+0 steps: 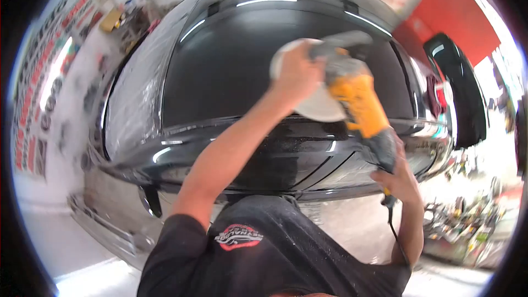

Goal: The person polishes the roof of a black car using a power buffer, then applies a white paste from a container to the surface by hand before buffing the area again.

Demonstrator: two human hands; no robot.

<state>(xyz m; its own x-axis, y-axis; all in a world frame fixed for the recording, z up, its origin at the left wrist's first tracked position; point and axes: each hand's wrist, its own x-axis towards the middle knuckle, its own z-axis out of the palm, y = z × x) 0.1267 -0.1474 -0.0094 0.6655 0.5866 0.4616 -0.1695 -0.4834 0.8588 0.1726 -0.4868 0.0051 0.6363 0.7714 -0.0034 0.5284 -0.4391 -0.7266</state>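
Reflections [267, 1] streak the black car [220, 77] (clutter [462, 214] lies nearby).

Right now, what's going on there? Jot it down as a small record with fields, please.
Left hand: at the front end of the polisher; exact grip blurred
Right hand: around its rear grip
Tool: yellow and grey, with a round white pad and a cord
Below the tool: black car
Pad touching car: cannot tell
Car's left in view: clear plastic sheet
Far right: red panel
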